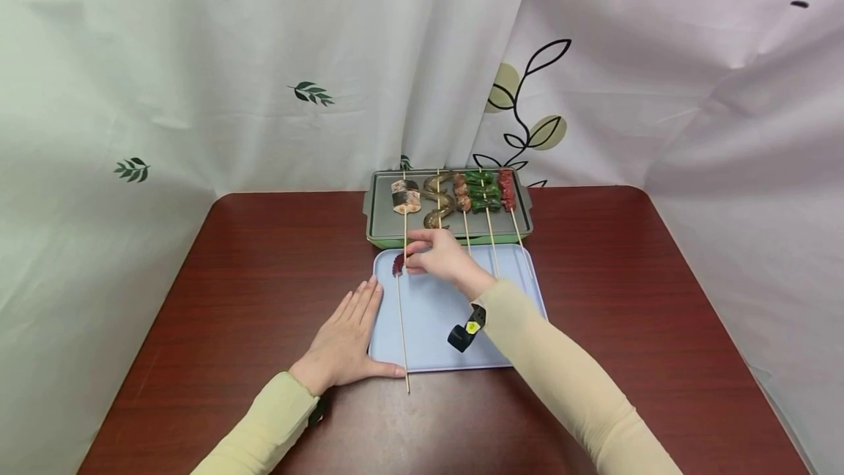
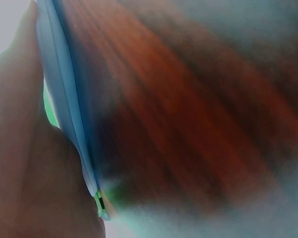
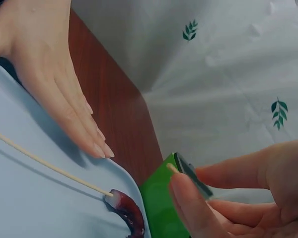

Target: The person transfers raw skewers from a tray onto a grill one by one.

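Note:
My right hand is at the far left part of the pale blue tray. Its thumb and fingers pinch the lower end of a wooden skewer; the stick's end shows at the thumb in the right wrist view. White and black food pieces on that skewer rest on the grill pan. My left hand lies with straight fingers along the tray's left edge, thumb at its front corner. A second skewer lies on the tray, bearing a dark red curved piece.
Right of the white and black pieces, several skewers lie on the pan: curved brown pieces, reddish-brown chunks, green pieces and red chunks. Their sticks reach over the tray. A curtain hangs behind the brown table.

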Tool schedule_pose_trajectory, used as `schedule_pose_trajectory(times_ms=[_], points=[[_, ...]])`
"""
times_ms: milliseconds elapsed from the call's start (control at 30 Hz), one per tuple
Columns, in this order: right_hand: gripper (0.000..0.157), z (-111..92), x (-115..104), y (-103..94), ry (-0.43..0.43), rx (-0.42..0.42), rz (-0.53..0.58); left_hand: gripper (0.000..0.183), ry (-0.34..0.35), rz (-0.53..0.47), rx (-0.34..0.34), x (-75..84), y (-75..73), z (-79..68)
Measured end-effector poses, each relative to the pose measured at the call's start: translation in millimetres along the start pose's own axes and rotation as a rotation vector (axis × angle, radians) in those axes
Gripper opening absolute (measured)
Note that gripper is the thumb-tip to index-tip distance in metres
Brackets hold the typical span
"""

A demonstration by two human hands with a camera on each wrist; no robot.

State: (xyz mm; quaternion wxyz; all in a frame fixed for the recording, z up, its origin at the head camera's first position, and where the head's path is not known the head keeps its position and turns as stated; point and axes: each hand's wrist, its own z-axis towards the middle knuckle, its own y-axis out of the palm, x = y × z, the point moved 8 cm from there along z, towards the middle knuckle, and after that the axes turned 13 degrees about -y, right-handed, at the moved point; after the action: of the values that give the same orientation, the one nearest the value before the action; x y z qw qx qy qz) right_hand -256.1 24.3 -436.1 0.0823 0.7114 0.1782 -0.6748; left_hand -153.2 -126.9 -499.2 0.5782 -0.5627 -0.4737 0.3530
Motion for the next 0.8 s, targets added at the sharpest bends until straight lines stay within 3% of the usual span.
schedule_pose_trajectory(times_ms=[300, 800], points=[[0.061, -14.0, -3.7, 0.7, -0.046, -0.038, -0.072, 0.14, 0.017, 0.009, 0.023, 0.8, -1.3, -0.7], [0.054, -50.7, -19.6, -8.0, -0.125, -0.007, -0.118, 0.14, 0.006, 0.019, 0.001, 1.1, -1.5, -0.8]])
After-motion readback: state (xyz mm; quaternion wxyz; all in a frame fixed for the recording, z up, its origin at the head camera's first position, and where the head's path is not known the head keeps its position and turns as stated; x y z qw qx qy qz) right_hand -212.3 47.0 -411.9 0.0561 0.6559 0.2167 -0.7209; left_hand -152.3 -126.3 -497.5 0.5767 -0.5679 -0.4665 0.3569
